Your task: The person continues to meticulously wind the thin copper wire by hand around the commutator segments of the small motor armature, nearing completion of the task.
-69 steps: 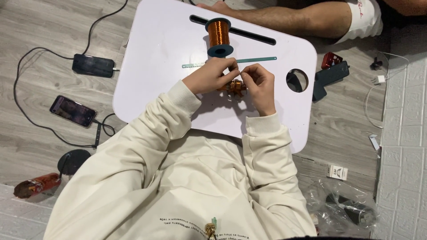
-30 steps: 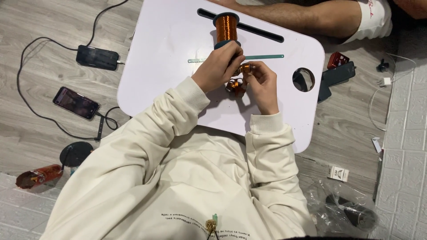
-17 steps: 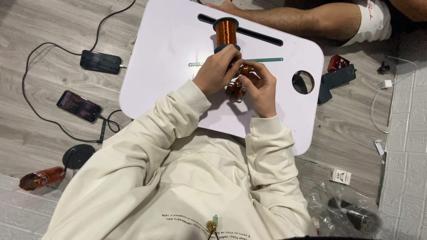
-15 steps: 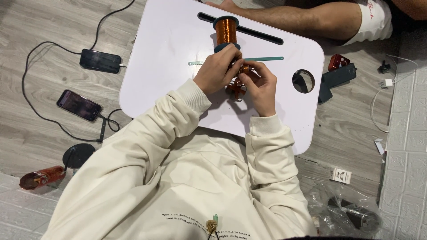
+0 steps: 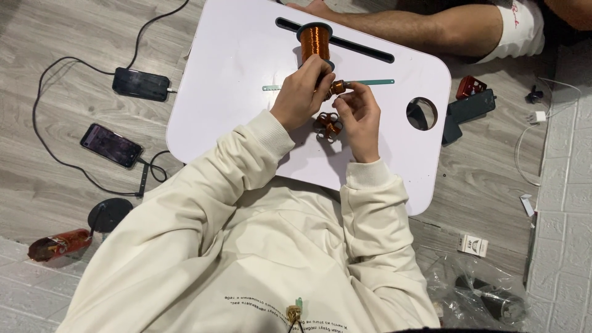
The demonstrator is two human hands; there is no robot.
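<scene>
Copper-coloured wire is sitting wound on a spool (image 5: 316, 42) standing upright near the far edge of a white lap table (image 5: 246, 68), just beside a long dark slot in the tabletop. Both hands are meeting over the middle of the table. Left hand (image 5: 300, 94) is curling its fingers around a small copper-wound coil (image 5: 337, 87), pinching it at the fingertips; right hand (image 5: 359, 117) is pinching the same coil from the other side with thumb and forefinger. A second small copper-wound part (image 5: 328, 125) is lying on the table directly below the hands, partly hidden by the right palm. A thin green strip (image 5: 370, 82) is lying flat across the table behind the fingers. On the wooden floor to the left, a dark phone (image 5: 141, 84) and a second phone (image 5: 111, 145) are lying with cables attached. Another person's bare leg (image 5: 425, 28) is resting along the far side of the table.
</scene>
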